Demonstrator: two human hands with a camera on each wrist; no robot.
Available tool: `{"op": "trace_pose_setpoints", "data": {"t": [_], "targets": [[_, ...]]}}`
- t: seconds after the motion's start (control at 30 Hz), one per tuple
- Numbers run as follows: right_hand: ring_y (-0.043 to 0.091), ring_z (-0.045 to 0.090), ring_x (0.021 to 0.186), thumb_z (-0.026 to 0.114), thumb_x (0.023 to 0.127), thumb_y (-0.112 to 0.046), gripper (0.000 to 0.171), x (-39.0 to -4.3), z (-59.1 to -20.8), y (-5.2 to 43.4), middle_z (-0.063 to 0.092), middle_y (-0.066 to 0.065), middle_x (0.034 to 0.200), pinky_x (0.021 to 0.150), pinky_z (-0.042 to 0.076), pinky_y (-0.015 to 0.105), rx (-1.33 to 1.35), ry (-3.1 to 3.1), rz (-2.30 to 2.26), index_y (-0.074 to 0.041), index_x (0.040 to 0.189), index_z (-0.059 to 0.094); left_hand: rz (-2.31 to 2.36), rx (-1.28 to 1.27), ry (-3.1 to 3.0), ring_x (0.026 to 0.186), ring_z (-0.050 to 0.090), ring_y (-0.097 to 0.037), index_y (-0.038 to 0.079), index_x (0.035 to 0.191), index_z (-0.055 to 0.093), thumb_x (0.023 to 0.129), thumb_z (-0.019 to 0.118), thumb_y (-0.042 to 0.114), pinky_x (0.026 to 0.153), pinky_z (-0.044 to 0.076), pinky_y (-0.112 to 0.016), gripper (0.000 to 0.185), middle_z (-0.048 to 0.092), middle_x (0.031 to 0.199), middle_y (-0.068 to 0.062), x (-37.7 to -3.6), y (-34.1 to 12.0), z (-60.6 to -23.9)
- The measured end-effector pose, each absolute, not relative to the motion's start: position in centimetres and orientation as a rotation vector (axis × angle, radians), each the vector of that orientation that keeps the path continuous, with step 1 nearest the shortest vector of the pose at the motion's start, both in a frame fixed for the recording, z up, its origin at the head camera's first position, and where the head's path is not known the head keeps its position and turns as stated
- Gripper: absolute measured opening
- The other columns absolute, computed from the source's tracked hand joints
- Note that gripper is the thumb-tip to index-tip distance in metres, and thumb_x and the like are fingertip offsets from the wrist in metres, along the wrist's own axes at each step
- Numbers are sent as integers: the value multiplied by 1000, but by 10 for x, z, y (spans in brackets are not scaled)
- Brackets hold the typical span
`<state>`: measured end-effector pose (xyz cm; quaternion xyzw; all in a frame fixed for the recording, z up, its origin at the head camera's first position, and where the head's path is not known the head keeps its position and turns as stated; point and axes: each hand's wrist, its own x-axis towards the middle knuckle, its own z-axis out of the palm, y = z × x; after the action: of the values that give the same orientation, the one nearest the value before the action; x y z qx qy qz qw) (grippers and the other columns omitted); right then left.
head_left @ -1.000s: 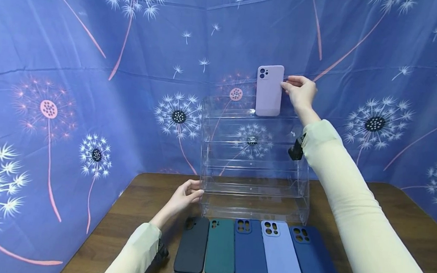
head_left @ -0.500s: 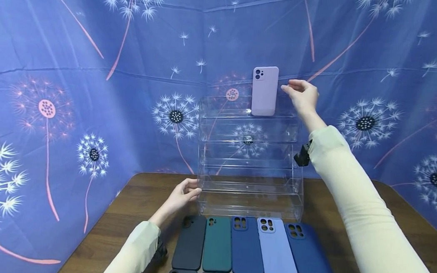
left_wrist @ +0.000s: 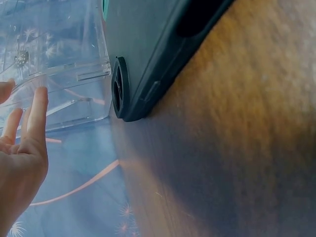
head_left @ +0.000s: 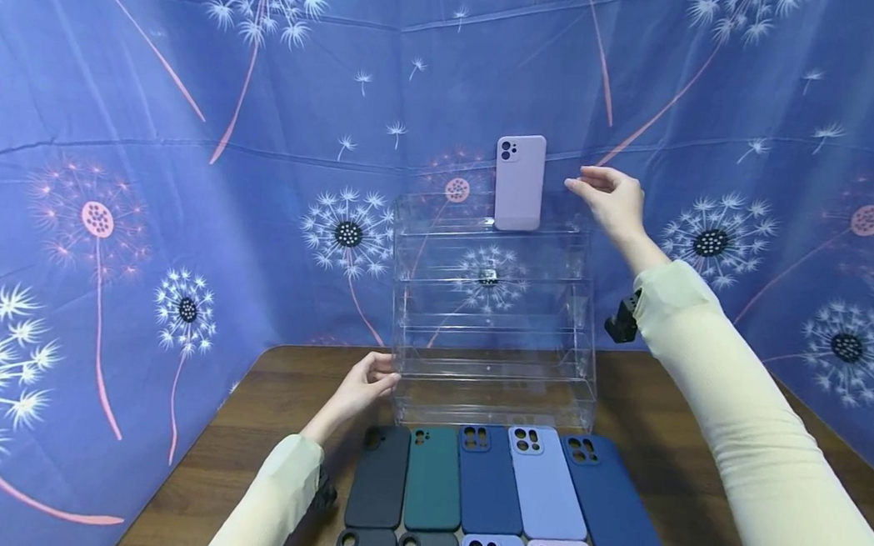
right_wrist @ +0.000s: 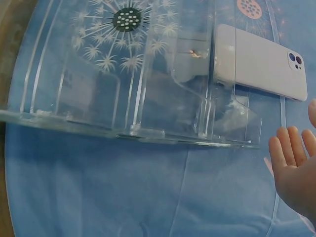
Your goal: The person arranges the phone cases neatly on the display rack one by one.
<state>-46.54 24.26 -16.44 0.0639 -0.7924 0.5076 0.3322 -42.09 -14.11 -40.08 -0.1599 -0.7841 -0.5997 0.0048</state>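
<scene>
Bare fingers [head_left: 589, 180] of the right hand [head_left: 612, 202] are loose and hold nothing, just beside the lilac case [head_left: 519, 182] standing on the top shelf of the clear rack [head_left: 495, 310]. Left hand [head_left: 365, 388] rests flat against the rack's side. One case is up; nine more lie on the bench [head_left: 696, 456].
</scene>
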Motion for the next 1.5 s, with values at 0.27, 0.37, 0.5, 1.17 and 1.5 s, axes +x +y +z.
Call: {"op": "trace_pose_setpoints", "data": {"t": [0.27, 0.37, 0.5, 1.17, 1.5], "targets": [[10, 57, 98, 70, 70, -39, 55, -496, -193, 274, 63, -1, 108, 87, 45, 27, 334, -2056, 1466, -17, 118, 56, -1877, -530, -2429, 97, 54, -36, -2, 123, 42, 83, 59, 11, 75, 53, -34, 45, 51, 112, -26, -423, -140, -405], [14, 55, 102, 64, 74, -44, 58, -461, -190, 256, 59, 6, 114, 91, 43, 37, 258, -2158, 1336, -15, 122, 52, -1884, -525, -2432, 96, 55, -32, -1, 125, 42, 83, 59, 11, 76, 52, -33, 47, 51, 114, -25, -422, -140, -406], [13, 55, 102, 61, 78, -41, 56, -438, -194, 249, 57, 9, 118, 91, 42, 37, 229, -2228, 1307, -13, 125, 49, -1886, -506, -2426, 91, 57, -20, 0, 125, 43, 82, 60, 12, 76, 53, -31, 48, 52, 113, -23, -419, -142, -407], [19, 52, 109, 58, 78, -48, 56, -395, -226, 247, 55, 8, 121, 90, 43, 41, 322, -2360, 1265, -17, 124, 50, -1896, -447, -2428, 87, 58, -16, 1, 124, 46, 81, 61, 9, 75, 53, -33, 46, 55, 110, -22, -416, -142, -404], [20, 51, 109, 56, 79, -48, 53, -365, -251, 251, 54, 5, 122, 90, 42, 44, 381, -2449, 1271, -21, 123, 49, -1887, -464, -2462, 91, 57, -19, 4, 125, 45, 82, 60, 13, 77, 52, -28, 46, 52, 113, -20, -417, -142, -403]]}}
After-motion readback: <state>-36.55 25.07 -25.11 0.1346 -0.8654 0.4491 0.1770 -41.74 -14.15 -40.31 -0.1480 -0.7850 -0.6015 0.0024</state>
